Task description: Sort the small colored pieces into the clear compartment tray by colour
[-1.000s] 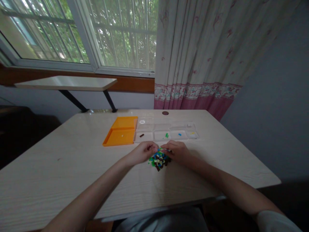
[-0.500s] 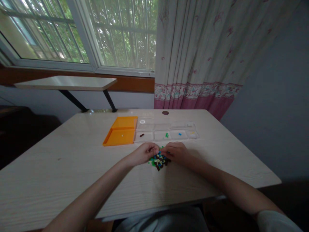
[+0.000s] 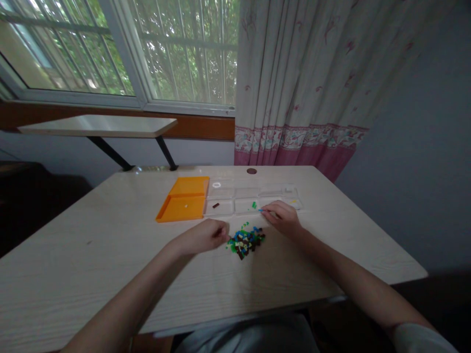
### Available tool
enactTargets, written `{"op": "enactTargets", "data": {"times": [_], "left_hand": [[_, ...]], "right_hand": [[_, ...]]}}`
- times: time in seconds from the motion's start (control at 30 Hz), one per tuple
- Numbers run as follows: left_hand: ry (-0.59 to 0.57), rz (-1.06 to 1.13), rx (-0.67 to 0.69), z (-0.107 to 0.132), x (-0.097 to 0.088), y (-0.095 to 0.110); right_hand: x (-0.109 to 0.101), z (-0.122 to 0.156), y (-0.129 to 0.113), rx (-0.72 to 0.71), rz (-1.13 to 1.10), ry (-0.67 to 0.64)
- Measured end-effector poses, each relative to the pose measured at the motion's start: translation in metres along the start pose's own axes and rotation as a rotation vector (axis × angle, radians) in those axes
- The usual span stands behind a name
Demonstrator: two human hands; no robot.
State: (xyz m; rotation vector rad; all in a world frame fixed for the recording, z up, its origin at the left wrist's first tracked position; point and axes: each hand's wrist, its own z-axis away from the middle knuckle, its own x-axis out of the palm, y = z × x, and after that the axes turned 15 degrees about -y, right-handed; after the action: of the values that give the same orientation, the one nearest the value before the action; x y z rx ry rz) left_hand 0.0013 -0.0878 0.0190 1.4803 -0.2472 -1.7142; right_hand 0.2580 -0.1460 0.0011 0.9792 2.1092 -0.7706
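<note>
A heap of small building bricks (image 3: 244,242) in green, blue, brown and pale yellow lies on the table. My left hand (image 3: 206,236) is at its left edge, fingers curled closed; whatever they hold, if anything, is hidden. Between the fingertips of my right hand (image 3: 282,217) is a small blue brick (image 3: 261,210), held over the near edge of the clear compartment tray (image 3: 234,207). Inside that tray lie a brown brick (image 3: 216,205), green bricks (image 3: 254,205) and a yellow brick (image 3: 294,201). My right hand partly covers the compartment left of the yellow brick.
An open orange case (image 3: 184,208) with a pale brick (image 3: 186,206) in it adjoins the tray's left side. A raised shelf (image 3: 103,125) on black legs stands at the back left. The table (image 3: 91,274) has a round hole (image 3: 251,171) near its back edge.
My right hand has moved from the heap forward and right to the tray, carrying a blue brick. My left hand has drawn slightly left, uncovering more of the heap.
</note>
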Motion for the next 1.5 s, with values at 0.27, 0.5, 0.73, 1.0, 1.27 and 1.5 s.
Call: {"op": "enactTargets", "data": {"times": [0.27,0.5,0.73,1.0,1.27,1.5], "left_hand": [[-0.017,-0.074,-0.034,-0.004,0.004,-0.006],[-0.028,-0.041,0.002,-0.004,0.003,-0.014],[-0.035,-0.061,0.008,-0.004,0.002,-0.014],[-0.021,-0.128,-0.029,0.005,-0.01,-0.016],[-0.014,-0.128,-0.054,0.007,-0.013,-0.024],[0.0,-0.278,-0.069,0.007,-0.014,-0.014]], "right_hand": [[-0.014,0.001,0.02,0.012,0.03,0.117],[-0.019,0.003,0.032,0.092,0.058,0.146],[-0.025,0.005,0.041,0.155,0.06,0.089],[-0.021,0.011,0.062,0.299,0.121,-0.111],[-0.018,0.013,0.069,0.341,0.104,-0.161],[-0.017,0.011,0.053,0.28,0.081,-0.137]]}}
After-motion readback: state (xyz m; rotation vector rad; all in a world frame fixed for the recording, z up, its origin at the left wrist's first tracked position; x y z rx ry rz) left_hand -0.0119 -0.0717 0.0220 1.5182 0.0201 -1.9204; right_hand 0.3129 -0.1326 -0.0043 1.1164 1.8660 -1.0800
